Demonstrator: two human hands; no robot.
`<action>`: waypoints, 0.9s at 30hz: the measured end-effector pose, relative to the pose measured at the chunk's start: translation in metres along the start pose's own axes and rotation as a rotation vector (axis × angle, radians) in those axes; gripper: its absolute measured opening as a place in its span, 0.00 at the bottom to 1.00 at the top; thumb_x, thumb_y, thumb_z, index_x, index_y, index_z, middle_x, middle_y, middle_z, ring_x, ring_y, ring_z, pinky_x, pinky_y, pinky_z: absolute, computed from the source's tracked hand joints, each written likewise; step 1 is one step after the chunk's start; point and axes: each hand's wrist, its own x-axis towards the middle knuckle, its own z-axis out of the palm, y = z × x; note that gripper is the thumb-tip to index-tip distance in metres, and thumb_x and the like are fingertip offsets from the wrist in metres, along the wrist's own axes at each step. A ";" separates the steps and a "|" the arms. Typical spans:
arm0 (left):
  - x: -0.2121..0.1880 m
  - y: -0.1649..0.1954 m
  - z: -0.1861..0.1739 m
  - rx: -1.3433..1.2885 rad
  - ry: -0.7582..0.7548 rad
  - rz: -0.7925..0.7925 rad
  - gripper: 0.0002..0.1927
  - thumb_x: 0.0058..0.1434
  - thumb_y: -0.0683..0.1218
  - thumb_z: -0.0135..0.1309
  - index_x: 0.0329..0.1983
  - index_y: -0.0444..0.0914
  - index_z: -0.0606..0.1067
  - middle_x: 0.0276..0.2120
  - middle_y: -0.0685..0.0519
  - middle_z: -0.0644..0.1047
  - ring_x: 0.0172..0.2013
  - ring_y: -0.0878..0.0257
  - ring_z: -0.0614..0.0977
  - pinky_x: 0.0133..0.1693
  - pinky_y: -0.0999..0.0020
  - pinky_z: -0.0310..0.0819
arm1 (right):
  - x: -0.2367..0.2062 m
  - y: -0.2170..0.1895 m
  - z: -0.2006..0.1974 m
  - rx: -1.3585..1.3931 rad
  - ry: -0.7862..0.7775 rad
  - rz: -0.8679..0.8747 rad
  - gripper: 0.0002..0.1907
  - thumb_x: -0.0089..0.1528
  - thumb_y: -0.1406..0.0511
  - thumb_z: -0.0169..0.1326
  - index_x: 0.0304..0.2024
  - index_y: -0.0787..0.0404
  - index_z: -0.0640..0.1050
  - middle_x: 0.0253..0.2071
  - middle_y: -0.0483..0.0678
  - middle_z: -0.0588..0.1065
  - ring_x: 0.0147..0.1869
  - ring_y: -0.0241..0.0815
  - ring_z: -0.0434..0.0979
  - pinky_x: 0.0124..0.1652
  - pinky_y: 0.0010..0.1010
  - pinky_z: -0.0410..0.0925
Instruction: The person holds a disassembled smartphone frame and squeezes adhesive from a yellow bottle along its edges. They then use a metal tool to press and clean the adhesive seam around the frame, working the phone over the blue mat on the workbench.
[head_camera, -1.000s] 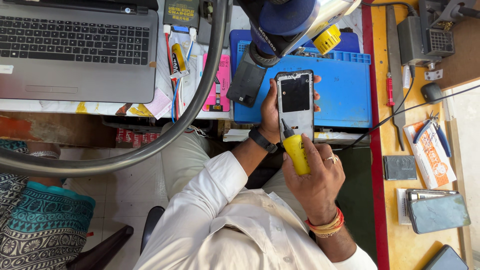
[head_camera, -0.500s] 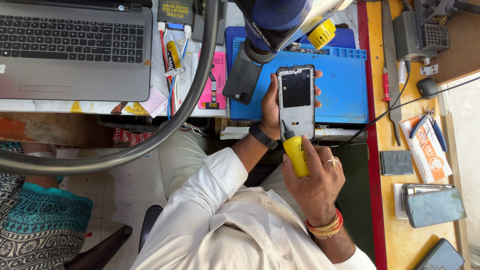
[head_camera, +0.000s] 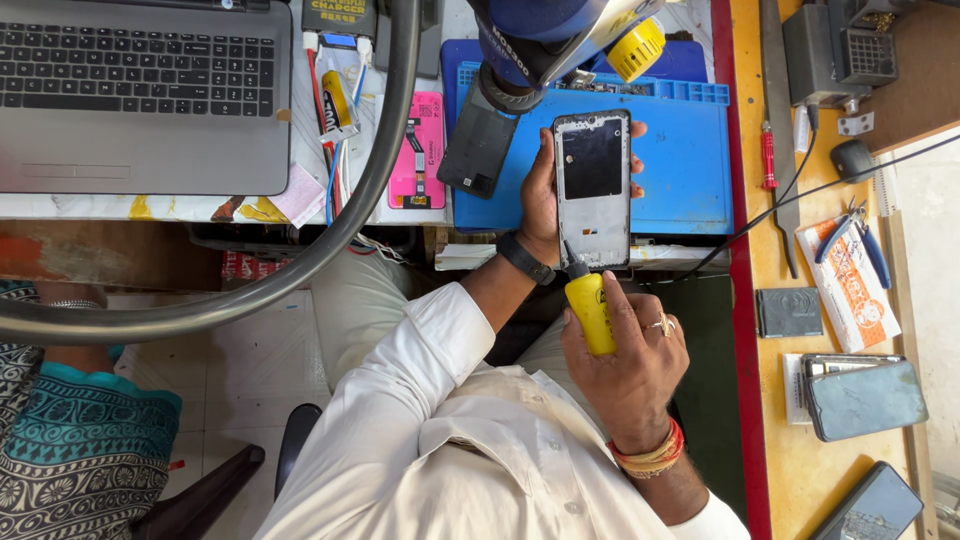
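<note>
While I watch from the head view, these matter:
Left hand (head_camera: 540, 205): wrapped around the opened phone (head_camera: 592, 190), held above the blue mat (head_camera: 680, 170).
Right hand (head_camera: 630, 360): closed on yellow screwdriver (head_camera: 590, 305), tip at the phone's lower corner.
Advice: I'd keep the driver upright, pressure light.

Glossy yellow plastic screwdriver handle (head_camera: 591, 312), matt grey phone frame (head_camera: 592, 190), smooth blue rubbery mat (head_camera: 680, 165), white cloth sleeve (head_camera: 400, 400).

Screwdriver (head_camera: 590, 312) tip against phone (head_camera: 592, 190): indistinct.
</note>
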 end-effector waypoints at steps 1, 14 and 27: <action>0.001 0.000 0.000 0.003 0.000 -0.001 0.41 0.78 0.70 0.32 0.74 0.31 0.63 0.65 0.36 0.69 0.54 0.51 0.80 0.54 0.49 0.80 | -0.001 0.000 0.000 -0.004 -0.004 0.004 0.26 0.55 0.63 0.68 0.55 0.63 0.80 0.37 0.50 0.75 0.33 0.47 0.74 0.36 0.38 0.68; 0.008 -0.003 -0.001 -0.036 -0.047 0.005 0.40 0.79 0.69 0.31 0.74 0.32 0.62 0.66 0.36 0.69 0.54 0.51 0.80 0.54 0.49 0.80 | -0.013 0.004 -0.003 -0.032 -0.019 0.001 0.26 0.55 0.63 0.68 0.54 0.64 0.80 0.36 0.49 0.75 0.32 0.45 0.73 0.35 0.37 0.66; 0.013 0.007 0.004 0.017 -0.093 -0.083 0.40 0.79 0.69 0.31 0.73 0.31 0.62 0.66 0.36 0.69 0.53 0.52 0.80 0.51 0.53 0.81 | -0.025 0.007 -0.008 0.012 -0.050 0.005 0.27 0.53 0.64 0.68 0.55 0.63 0.80 0.37 0.48 0.75 0.33 0.44 0.73 0.37 0.37 0.64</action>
